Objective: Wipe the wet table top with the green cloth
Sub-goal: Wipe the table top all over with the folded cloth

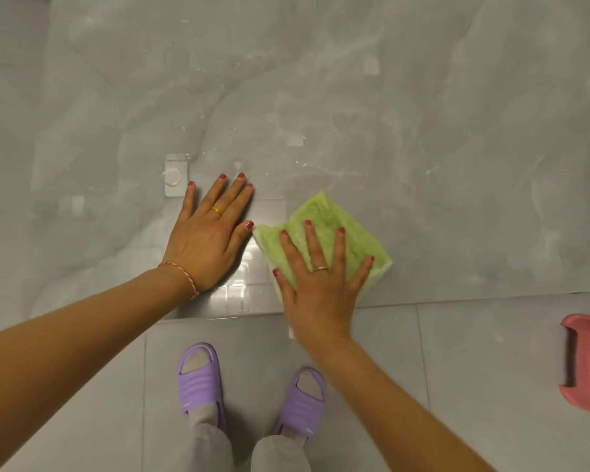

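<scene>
The table top (pixel 423 148) is a glossy grey marbled slab, with water drops and smears around its middle. A folded green cloth (pixel 327 216) lies flat near the front edge. My right hand (pixel 317 284) presses down on the cloth with fingers spread, covering its near half. My left hand (pixel 208 233) rests flat on the bare table just left of the cloth, fingers apart, holding nothing.
A small clear puddle sits on a pale patch (pixel 175 177) beyond my left fingertips. The table's front edge (pixel 457 299) runs across below my hands. A pink plastic stool (pixel 586 362) stands on the tiled floor at right. My feet in purple slippers (pixel 200 379) are below.
</scene>
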